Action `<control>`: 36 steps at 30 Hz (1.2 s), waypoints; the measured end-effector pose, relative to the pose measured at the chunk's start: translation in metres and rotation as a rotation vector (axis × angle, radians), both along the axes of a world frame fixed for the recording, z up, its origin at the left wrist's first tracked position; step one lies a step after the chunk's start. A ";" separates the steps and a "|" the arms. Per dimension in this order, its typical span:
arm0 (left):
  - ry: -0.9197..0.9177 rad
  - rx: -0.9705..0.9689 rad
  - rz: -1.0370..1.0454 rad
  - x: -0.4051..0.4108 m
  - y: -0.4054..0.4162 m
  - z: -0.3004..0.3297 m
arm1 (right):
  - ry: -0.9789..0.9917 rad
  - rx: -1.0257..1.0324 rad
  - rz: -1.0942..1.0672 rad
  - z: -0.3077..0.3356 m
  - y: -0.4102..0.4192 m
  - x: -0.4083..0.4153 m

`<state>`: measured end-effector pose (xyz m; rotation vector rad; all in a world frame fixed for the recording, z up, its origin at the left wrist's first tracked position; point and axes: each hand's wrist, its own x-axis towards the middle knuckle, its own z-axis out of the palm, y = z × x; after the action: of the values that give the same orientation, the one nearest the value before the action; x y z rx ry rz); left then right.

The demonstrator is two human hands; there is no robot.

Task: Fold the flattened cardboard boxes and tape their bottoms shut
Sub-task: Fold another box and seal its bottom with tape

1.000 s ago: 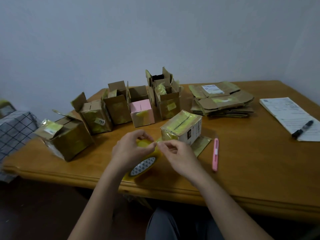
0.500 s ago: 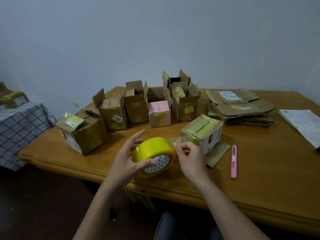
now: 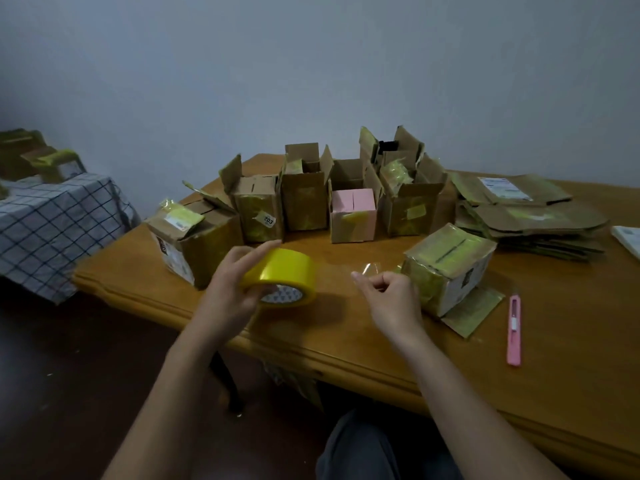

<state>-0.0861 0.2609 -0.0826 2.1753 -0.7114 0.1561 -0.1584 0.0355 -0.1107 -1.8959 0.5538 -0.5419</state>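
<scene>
My left hand (image 3: 231, 289) holds a yellow tape roll (image 3: 282, 276) above the wooden table (image 3: 571, 375), thumb under it and fingers stretched over the top. My right hand (image 3: 389, 297) pinches the clear free end of the tape (image 3: 367, 270), pulled out to the right of the roll. Just right of that hand a folded cardboard box (image 3: 446, 268) lies bottom-up, its flaps closed, one loose flap flat on the table. A stack of flattened boxes (image 3: 526, 216) sits at the back right.
Several folded boxes (image 3: 304, 202), one of them pink (image 3: 353, 214), stand in a row behind the hands. A pink utility knife (image 3: 514, 329) lies at the right. Papers (image 3: 628, 237) reach the right edge. A checked cloth (image 3: 52, 223) covers a surface at the left.
My hands have drawn apart: the right hand pulled the tape end rightward off the roll. The view shifted closer and left.
</scene>
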 end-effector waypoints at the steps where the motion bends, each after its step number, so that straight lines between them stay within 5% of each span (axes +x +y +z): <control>1: 0.001 0.076 -0.009 0.003 -0.002 0.006 | 0.029 -0.076 0.003 -0.001 -0.003 -0.003; 10: -0.010 0.238 -0.178 -0.005 -0.039 0.022 | 0.350 -0.586 -0.099 -0.022 0.001 -0.028; 16: 0.031 0.264 -0.204 -0.008 -0.043 0.024 | 0.400 -0.549 -0.116 -0.014 -0.002 -0.029; 23: 0.001 0.257 -0.094 -0.019 -0.049 0.025 | 0.257 -0.469 -0.042 -0.006 -0.012 -0.048; 29: -0.293 0.274 0.018 -0.032 -0.086 0.025 | -0.252 -0.595 -0.216 0.013 -0.048 -0.073; 31: -0.334 0.197 -0.021 -0.039 -0.113 0.022 | -0.244 -0.668 -0.245 0.017 -0.067 -0.075; 36: 0.062 0.054 -0.216 -0.049 -0.175 0.018 | 0.006 -0.581 0.159 0.013 -0.102 -0.072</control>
<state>-0.1348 0.0856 -0.0644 2.1273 -0.9180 -0.0429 -0.2302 -0.0668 -0.0976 -2.4648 0.2550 -0.6376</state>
